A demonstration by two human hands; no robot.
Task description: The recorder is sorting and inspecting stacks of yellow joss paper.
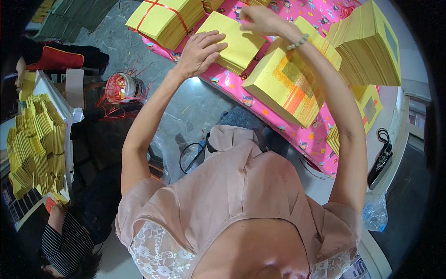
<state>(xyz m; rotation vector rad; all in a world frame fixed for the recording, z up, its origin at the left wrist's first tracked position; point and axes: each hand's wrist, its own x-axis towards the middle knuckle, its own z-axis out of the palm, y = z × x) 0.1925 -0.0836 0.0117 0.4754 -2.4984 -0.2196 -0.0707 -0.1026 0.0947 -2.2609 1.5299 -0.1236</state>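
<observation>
A small stack of yellow paper sheets (234, 44) lies on the pink patterned table cover (223, 81) in front of me. My left hand (200, 53) rests on its left side, fingers stretched over the top. Above the far right part of the stack, my right hand (260, 21) has its fingers curled in; whether anything is pinched in them is hidden. Just right of the stack, beneath my right forearm, lies a thick yellow paper block (274, 76) with an orange print. At the far left, red string crosses a tied yellow bundle (162, 21).
A tall fanned stack of yellow paper (367, 46) stands at the right. On the floor side, a bucket (125, 87) holds red string. Far left, folded yellow papers (37, 144) fill another table, where a person in striped sleeves (67, 242) sits. A black strapped object (381, 160) lies right.
</observation>
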